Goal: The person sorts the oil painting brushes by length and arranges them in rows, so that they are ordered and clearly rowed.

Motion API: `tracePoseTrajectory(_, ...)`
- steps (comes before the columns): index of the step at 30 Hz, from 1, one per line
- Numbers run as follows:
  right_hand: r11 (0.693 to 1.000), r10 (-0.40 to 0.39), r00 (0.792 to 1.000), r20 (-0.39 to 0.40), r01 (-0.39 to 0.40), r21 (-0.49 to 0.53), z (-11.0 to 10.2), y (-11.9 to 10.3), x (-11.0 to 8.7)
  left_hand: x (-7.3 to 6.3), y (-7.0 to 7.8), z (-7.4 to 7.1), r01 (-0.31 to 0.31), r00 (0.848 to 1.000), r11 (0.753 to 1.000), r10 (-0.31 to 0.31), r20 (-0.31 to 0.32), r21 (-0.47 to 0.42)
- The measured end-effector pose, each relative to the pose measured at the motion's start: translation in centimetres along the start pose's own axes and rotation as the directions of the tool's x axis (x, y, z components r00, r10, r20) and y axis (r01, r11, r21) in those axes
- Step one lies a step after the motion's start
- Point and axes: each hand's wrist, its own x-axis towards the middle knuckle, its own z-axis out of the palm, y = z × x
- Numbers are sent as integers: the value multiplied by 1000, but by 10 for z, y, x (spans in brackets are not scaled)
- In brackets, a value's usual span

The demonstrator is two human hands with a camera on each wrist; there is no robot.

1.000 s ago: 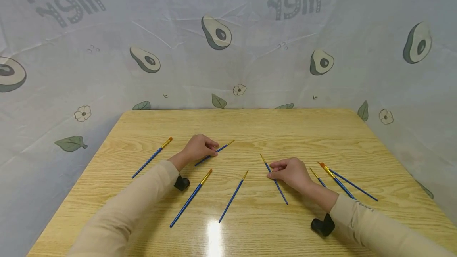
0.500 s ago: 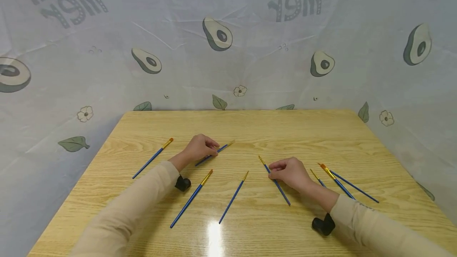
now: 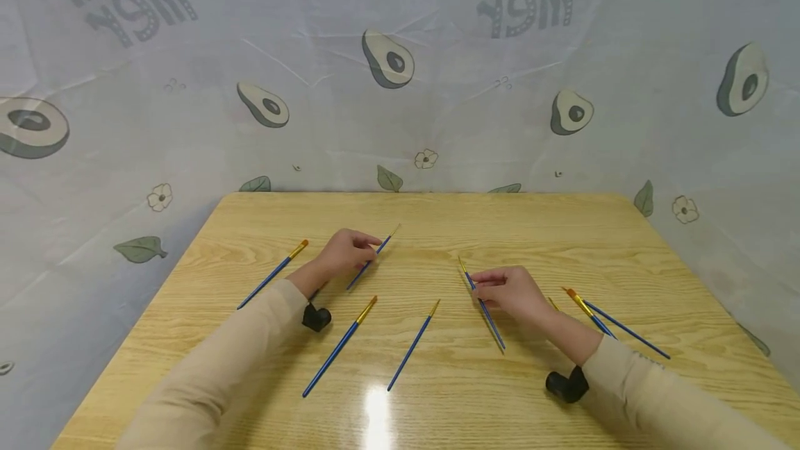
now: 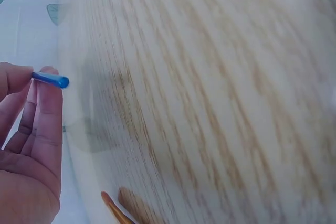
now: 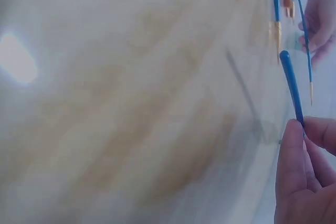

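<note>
In the head view my left hand [image 3: 344, 254] pinches a thin blue paintbrush [image 3: 385, 240] between thumb and fingers, its tip pointing to the back right. The blue handle end [image 4: 55, 80] pokes out from the fingertips in the left wrist view. My right hand [image 3: 512, 294] pinches a second thin paintbrush [image 3: 492, 325] by the handle, bristles toward the back. In the right wrist view this brush's handle [image 5: 292, 87] stands apart from its shadow on the table. Both held brushes appear raised off the wood. Between the hands lies a thin paintbrush [image 3: 414, 344].
A wide paintbrush [image 3: 340, 346] lies front left, another [image 3: 273, 276] farther left. On the right, a flat brush [image 3: 590, 314] lies near a thin brush [image 3: 630, 332]; a brush tip [image 3: 553, 303] shows behind my right wrist. Black wrist devices [image 3: 317, 318] hang low over the wooden table [image 3: 475, 422].
Both hands have risen slightly, lifting their paintbrushes from the table. The left brush has swung steeper, its tip farther back. The other brushes lie as before; the view has shifted a little.
</note>
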Motion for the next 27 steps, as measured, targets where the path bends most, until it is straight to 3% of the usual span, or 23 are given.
tracePoseTrajectory(13,999,-6,1000,16,5,37,-1,-18,30,-1,3,-4,-24,999,994,21,-30,-106)
tracePoseTrajectory(20,997,-3,1000,18,2,81,2,-30,50,1,4,-6,-11,997,994,3,-77,-104)
tracePoseTrajectory(27,987,34,999,12,-36,159,11,-38,68,2,4,-6,-6,996,980,-13,-92,-200)
